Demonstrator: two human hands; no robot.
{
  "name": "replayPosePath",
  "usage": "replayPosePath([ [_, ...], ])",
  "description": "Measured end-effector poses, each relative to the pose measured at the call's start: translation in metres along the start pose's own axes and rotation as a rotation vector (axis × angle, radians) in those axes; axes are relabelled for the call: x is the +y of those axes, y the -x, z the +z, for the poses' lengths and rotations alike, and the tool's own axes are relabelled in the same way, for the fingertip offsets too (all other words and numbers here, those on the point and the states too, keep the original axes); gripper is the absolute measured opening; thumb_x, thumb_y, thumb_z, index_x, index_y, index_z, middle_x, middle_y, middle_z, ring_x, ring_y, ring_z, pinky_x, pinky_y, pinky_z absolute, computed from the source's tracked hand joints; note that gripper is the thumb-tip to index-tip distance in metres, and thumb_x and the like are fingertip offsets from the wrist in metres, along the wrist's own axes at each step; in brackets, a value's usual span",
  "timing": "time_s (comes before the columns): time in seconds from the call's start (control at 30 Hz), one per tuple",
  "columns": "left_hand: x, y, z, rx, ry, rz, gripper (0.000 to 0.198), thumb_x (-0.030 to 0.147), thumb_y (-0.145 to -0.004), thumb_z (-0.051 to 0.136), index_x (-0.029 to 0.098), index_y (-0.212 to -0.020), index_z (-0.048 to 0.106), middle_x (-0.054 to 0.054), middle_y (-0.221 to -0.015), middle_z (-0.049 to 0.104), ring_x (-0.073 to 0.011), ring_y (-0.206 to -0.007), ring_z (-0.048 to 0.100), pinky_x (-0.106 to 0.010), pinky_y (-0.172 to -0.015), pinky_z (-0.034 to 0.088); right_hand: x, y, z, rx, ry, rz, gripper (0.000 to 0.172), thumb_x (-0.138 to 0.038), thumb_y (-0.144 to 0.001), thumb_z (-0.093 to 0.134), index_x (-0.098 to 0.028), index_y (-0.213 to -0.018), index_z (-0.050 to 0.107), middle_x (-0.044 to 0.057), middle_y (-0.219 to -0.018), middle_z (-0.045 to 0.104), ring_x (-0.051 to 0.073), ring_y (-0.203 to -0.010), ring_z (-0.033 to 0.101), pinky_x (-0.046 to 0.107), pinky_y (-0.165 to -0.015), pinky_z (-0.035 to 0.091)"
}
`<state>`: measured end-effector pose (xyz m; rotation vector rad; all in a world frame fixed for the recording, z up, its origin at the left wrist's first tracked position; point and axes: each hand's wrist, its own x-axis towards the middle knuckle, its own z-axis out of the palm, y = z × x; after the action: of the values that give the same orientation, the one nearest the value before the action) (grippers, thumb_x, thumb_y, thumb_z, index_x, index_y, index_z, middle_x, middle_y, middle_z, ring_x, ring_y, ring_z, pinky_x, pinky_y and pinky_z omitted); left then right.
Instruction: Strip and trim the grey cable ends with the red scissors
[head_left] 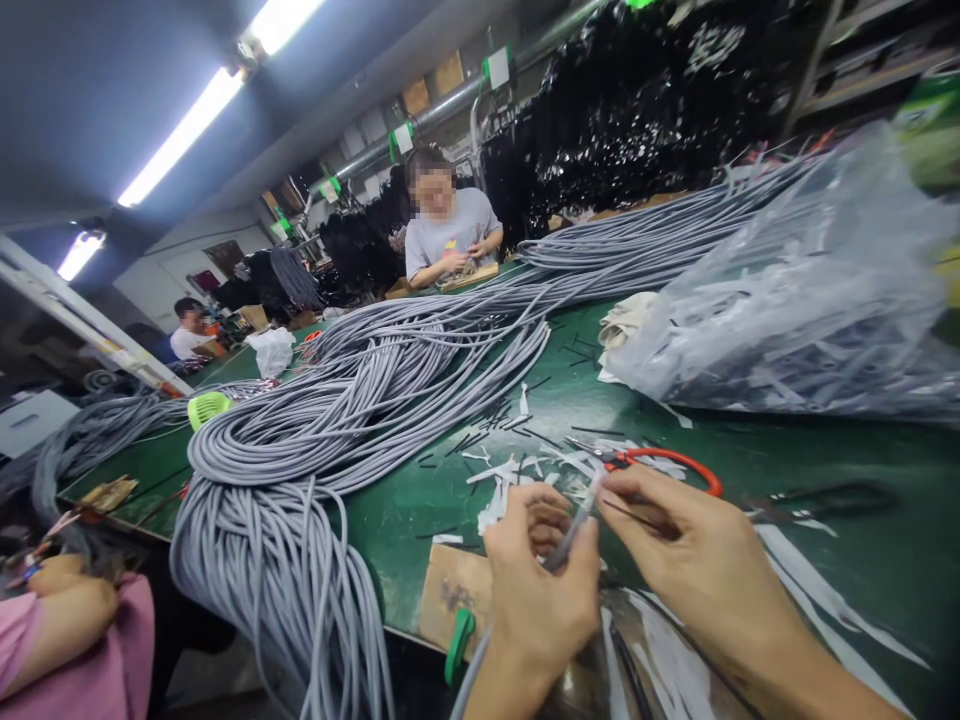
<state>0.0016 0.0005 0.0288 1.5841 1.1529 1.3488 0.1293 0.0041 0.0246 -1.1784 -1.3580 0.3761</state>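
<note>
My left hand (544, 585) is closed round a grey cable (568, 540), whose length drops out of sight below the wrist. Thumb and forefinger of my right hand (679, 535) pinch the whitish end (596, 488) of that cable. A thin dark piece shows under the right fingers; its kind is unclear. Just behind the right hand lie red-handled scissors (705, 472), partly hidden by the fingers. White strip scraps (499, 500) and short black pieces are scattered beyond both hands.
Long bundles of grey cable (360, 400) spread across the green table (420, 500). A clear plastic bag (787, 330) of white scraps stands at right. Dark-handled pliers (832, 497) and a wooden block (450, 585) with a green clip (459, 645) lie nearby. Several people work around the table.
</note>
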Motion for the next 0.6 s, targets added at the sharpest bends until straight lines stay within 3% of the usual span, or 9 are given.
replayPosePath([
  [0.2, -0.006, -0.001, -0.004, -0.008, -0.171, 0.152, 0.025, 0.012, -0.079, 0.062, 0.018, -0.1, 0.075, -0.004, -0.07, 0.069, -0.0148, -0.058, 0.061, -0.021, -0.054, 0.046, -0.001, -0.006, -0.003, -0.085, 0.043, -0.045, 0.027, -0.043, -0.083, 0.06, -0.022, -0.069, 0.069, 0.001, -0.061, 0.07, 0.015, -0.044, 0.061, 0.022, -0.04, 0.047],
  [0.33, -0.003, -0.003, -0.004, -0.039, -0.269, 0.241, 0.022, 0.012, -0.079, 0.06, 0.014, -0.092, 0.078, -0.005, -0.062, 0.062, -0.0157, -0.053, 0.055, -0.024, -0.05, 0.039, -0.006, -0.006, -0.001, -0.087, 0.168, -0.221, 0.039, -0.035, -0.093, 0.049, -0.022, -0.057, 0.056, -0.001, -0.048, 0.058, 0.012, -0.039, 0.053, 0.02, -0.038, 0.041],
  [0.4, 0.0, -0.004, -0.005, -0.065, -0.292, 0.233, 0.025, 0.011, -0.079, 0.058, 0.013, -0.093, 0.078, -0.005, -0.062, 0.061, -0.016, -0.054, 0.054, -0.024, -0.05, 0.037, -0.009, -0.005, 0.0, -0.008, 0.245, -0.355, 0.04, -0.026, -0.095, 0.045, -0.021, -0.055, 0.05, -0.003, -0.046, 0.052, 0.009, -0.037, 0.049, 0.019, -0.038, 0.038],
  [0.5, 0.0, -0.003, -0.005, -0.089, -0.235, 0.155, 0.024, 0.013, -0.08, 0.058, 0.015, -0.095, 0.076, -0.006, -0.069, 0.066, -0.0172, -0.061, 0.058, -0.024, -0.055, 0.041, -0.013, -0.004, 0.003, 0.122, 0.346, -0.511, 0.036, -0.02, -0.095, 0.044, -0.021, -0.06, 0.054, -0.003, -0.048, 0.056, 0.008, -0.038, 0.052, 0.018, -0.042, 0.04],
  [0.6, -0.003, -0.002, -0.004, -0.049, -0.054, 0.009, 0.019, 0.025, -0.085, 0.06, 0.016, -0.091, 0.075, -0.007, -0.076, 0.07, -0.0179, -0.067, 0.061, -0.024, -0.06, 0.045, -0.017, -0.003, 0.005, 0.157, 0.325, -0.515, 0.034, -0.02, -0.092, 0.046, -0.021, -0.061, 0.06, -0.002, -0.049, 0.061, 0.009, -0.04, 0.055, 0.019, -0.044, 0.041],
])
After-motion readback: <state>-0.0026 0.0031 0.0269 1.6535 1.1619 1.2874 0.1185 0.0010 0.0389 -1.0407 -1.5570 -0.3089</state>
